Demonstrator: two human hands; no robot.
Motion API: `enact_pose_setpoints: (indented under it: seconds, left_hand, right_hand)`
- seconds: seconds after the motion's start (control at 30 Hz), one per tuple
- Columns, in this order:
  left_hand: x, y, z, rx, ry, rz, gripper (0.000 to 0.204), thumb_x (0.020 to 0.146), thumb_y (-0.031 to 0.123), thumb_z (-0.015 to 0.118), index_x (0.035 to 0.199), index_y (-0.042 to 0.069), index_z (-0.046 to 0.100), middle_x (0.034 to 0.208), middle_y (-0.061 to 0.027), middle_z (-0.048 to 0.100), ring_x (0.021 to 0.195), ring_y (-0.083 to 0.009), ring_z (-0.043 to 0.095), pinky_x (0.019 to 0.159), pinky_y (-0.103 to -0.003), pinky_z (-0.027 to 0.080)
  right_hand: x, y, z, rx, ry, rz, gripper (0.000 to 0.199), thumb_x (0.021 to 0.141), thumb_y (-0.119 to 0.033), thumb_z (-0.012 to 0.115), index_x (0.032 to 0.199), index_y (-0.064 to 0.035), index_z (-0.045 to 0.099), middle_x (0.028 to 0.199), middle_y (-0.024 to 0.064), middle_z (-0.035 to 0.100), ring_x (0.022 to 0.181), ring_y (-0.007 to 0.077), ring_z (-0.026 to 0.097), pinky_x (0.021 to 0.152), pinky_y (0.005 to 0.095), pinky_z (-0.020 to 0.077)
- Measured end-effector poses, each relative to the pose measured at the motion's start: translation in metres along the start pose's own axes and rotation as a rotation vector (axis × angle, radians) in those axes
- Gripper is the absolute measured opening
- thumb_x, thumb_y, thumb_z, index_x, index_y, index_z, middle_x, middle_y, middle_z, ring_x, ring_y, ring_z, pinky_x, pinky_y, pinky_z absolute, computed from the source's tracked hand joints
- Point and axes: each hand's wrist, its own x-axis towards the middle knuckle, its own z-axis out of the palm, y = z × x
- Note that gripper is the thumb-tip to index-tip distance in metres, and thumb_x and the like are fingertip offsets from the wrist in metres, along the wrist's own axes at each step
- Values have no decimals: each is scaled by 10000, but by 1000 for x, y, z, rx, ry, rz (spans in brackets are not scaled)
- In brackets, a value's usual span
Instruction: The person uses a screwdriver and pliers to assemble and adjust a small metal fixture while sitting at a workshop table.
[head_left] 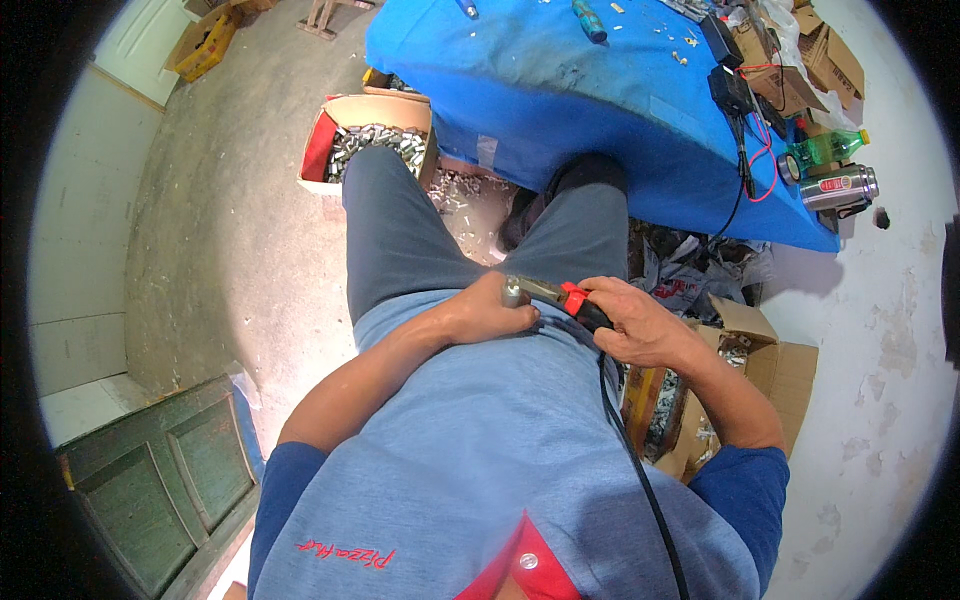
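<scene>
Over my lap, my left hand (490, 312) is closed around a small silvery metal cylinder (512, 291), its end poking out by the thumb. Close to its right, my right hand (638, 320) grips a corded tool with a black and red handle (592, 313). The tool's flat metal front (540, 289) points left and reaches the cylinder; whether they touch I cannot tell. A black cord (632, 452) runs from the handle down over my shirt.
Ahead, a cardboard box (385, 106) holds many metal cylinders (350, 150). A blue-covered table (520, 100) carries a teal-handled tool (590, 20), a black adapter (731, 92), a green bottle (830, 148) and a steel flask (838, 188). Open cartons (790, 385) stand by my right elbow.
</scene>
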Motion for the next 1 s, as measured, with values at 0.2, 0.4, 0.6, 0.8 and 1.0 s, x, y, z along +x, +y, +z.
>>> enact_pose_setpoints:
  seconds: [0.2,0.4,0.6,0.8,1.0]
  left_hand:
    - [2,-3,2,5,-5,-7,215,819,217,645,801,16,572,679,38,465,637,-77,423,554,-283,371]
    - [3,-1,2,120,-26,-57,301,817,255,645,663,17,548,586,17,458,582,-87,417,532,-308,369]
    - [4,2,1,180,-66,-89,288,816,255,644,681,10,576,592,11,486,580,-95,431,537,-321,383]
    - [3,-2,1,131,-30,-105,246,815,237,642,724,13,592,620,15,504,615,-89,449,562,-295,402]
    - [5,-8,2,113,-8,-71,202,809,188,631,916,17,627,674,30,498,632,-76,440,565,-285,396]
  right_hand:
    - [6,-2,-4,-305,38,-74,325,720,-56,606,1021,61,561,1164,224,540,1089,378,517,932,429,446]
    - [10,12,-12,-478,13,-187,285,715,-61,642,966,43,558,1204,215,522,1099,366,516,909,439,453]
    - [19,26,-20,-579,-29,-232,391,624,-38,693,986,46,570,1217,193,517,1116,344,512,927,417,443]
    - [16,18,-10,-518,31,-237,249,686,-70,641,897,29,555,1093,201,557,969,353,549,834,431,466]
    - [5,0,1,-394,-7,-101,283,697,-98,699,901,21,543,945,183,530,908,344,546,795,424,471]
